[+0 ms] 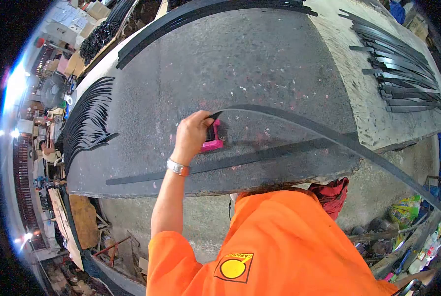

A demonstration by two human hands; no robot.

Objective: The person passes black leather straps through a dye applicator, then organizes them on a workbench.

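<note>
My left hand (195, 130) pinches the end of a long dark strip (289, 118), which arches up and runs to the lower right edge of the view. Just beneath the fingers is a pink-framed object (213, 143) on the dark tabletop (240, 59), partly covered by the hand. Another dark strip (230, 162) lies flat near the table's front edge, passing behind my wrist. My right hand is out of view.
A fanned row of dark strips (90, 118) lies at the table's left. Long strips (181, 18) lie along the far edge, and a loose pile (403, 74) is on the pale right section. A dark red cloth (331, 197) hangs by the front edge.
</note>
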